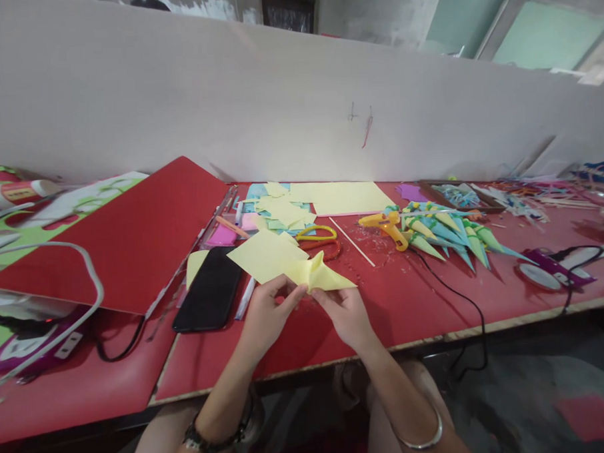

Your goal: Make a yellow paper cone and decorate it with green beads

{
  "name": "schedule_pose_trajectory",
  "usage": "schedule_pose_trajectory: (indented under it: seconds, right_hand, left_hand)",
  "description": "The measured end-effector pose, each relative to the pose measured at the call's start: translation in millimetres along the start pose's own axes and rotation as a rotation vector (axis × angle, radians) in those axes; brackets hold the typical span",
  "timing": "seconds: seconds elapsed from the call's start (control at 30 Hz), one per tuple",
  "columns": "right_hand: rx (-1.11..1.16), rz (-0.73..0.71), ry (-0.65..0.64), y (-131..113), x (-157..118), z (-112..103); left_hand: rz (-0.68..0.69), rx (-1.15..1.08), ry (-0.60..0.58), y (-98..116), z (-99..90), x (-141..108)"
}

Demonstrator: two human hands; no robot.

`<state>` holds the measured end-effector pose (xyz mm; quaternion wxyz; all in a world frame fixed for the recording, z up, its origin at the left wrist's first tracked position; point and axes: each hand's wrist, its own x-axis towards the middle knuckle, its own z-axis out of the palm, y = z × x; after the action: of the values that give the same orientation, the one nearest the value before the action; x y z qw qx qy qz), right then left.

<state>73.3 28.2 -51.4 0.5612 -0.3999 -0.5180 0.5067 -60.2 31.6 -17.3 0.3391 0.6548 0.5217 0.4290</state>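
Note:
Between my two hands is a piece of yellow paper (324, 275), partly folded, with a raised ridge in its middle. My left hand (275, 308) pinches its lower left edge, and my right hand (342, 311) grips it from the lower right. Both hands are close together above the red table (307, 346). A flat yellow sheet (263, 255) lies just behind my left hand. Beyond it are yellow-handled scissors (318, 234) and a pile of yellow and blue paper pieces (284, 210).
A black phone (208, 291) and a pen (245, 299) lie left of my hands. To the right are a yellow glue gun (389, 229) with its cord, several paper cones (447, 230) and a purple power strip (559, 269). A red board (127, 241) leans at the left.

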Motion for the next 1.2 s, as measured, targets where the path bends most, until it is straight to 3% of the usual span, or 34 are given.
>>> schedule_pose_trajectory:
  seconds: [0.2,0.4,0.67,0.87,1.2]
  right_hand:
    - [-0.249,-0.106,0.061,4.3,-3.1,-1.9]
    - [-0.297,-0.147,0.031,-2.3,-5.1,-1.7]
    - [-0.444,-0.273,0.024,-2.6,-4.8,0.6]
    - [-0.351,-0.267,0.017,1.1,-4.6,3.8]
    - [0.009,-0.085,0.11,-0.4,-1.7,4.5]
  left_hand:
    - [0.043,0.006,-0.111,-2.0,-1.7,-2.0]
    - [0.023,-0.117,-0.187,-8.0,-1.3,-4.3]
    - [0.03,0.043,-0.036,-2.6,3.8,-1.2]
    - [0.093,0.09,0.025,-6.7,2.4,-2.9]
    - [0.085,0.081,-0.12,-7.4,0.8,-2.8]
